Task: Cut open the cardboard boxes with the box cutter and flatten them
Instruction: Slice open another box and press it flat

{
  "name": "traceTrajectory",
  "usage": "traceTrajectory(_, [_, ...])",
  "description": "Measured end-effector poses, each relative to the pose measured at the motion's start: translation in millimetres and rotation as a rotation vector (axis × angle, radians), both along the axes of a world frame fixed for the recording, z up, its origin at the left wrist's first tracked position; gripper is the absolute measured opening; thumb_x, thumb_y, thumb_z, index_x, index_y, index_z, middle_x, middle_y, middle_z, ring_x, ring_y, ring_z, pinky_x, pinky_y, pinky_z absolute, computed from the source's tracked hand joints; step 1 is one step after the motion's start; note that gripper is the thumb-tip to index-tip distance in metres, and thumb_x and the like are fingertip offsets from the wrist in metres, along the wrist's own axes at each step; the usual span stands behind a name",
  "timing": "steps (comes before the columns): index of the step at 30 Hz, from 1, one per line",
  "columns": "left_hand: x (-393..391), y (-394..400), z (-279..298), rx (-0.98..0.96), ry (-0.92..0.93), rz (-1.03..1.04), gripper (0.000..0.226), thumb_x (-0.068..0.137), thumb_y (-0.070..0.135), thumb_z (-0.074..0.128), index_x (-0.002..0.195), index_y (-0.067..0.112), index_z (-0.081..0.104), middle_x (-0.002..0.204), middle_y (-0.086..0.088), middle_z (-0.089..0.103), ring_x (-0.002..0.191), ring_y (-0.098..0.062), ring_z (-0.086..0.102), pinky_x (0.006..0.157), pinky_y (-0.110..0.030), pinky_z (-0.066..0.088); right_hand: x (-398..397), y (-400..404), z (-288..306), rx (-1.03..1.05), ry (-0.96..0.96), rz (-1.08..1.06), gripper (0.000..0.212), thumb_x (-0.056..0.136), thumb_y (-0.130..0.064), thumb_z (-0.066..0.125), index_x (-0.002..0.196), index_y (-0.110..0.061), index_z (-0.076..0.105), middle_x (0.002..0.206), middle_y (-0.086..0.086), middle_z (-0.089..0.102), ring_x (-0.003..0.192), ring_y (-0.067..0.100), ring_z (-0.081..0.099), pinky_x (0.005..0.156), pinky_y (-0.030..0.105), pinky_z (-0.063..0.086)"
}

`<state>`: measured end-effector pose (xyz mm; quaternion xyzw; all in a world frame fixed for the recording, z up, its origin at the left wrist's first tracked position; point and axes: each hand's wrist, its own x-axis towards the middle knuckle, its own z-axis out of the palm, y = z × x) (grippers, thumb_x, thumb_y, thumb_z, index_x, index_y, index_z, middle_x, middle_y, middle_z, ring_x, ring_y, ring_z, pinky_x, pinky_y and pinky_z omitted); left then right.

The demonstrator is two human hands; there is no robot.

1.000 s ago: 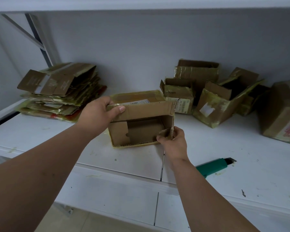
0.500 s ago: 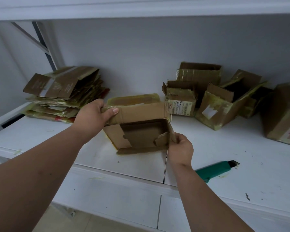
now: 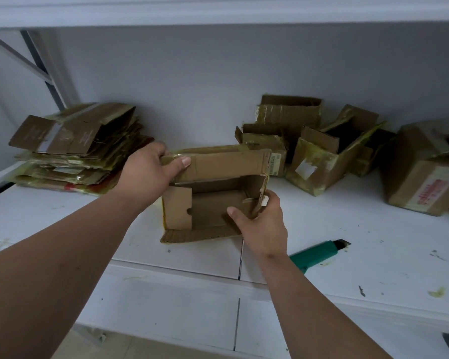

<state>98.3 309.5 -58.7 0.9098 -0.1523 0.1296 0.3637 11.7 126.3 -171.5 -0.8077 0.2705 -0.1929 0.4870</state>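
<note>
The fingers point(image 3: 163, 151) of the left hand point(image 3: 147, 174) curl over the top flap of the open brown cardboard box point(image 3: 213, 195), with the thumb pressed on the flap's inner face, so this hand grips the flap. This box stands in the middle of the white desk point(image 3: 373, 255) and is my landmark.

To its far left lies a pile of flattened brown boxes with yellowish tape point(image 3: 75, 149); this part of the work looks finished. The landmark box is already cut open but not yet flat.

At its right lower corner the right hand point(image 3: 261, 226) pinches the torn side wall, thumb inside and the other fingers outside. To the right of the box, nearer the desk edge, lies the green box cutter point(image 3: 319, 253), untouched. Behind and further right, several taped brown boxes point(image 3: 322, 161) wait, some partly opened.
</note>
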Motion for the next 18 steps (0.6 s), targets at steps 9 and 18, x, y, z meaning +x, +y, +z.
traceTrajectory(9, [-6.9,-1.2,-10.0,0.023,-0.093,0.057,0.032,0.093,0.045,0.059,0.105,0.016,0.049,0.082,0.003,0.049,0.072,-0.013,0.049,0.056,-0.025,0.035,3.2,15.6,17.1,-0.135,0.038,-0.064,0.063,0.080,-0.040,0.059,0.134,-0.025,0.030,0.108,-0.002,0.062,0.091,0.026,0.058,0.098,0.045,0.043])
traceTrajectory(18, [-10.0,-2.0,-30.0,0.148,-0.072,0.185,0.087,0.065,0.056,0.081,0.122,0.011,0.034,0.127,-0.005,0.030,0.099,-0.020,0.048,0.079,-0.038,0.053,-0.9,13.7,23.7,-0.180,-0.022,0.073,0.046,0.099,-0.021,0.043,0.143,-0.022,0.029,0.086,-0.003,0.056,0.074,0.022,0.051,0.068,0.030,0.039])
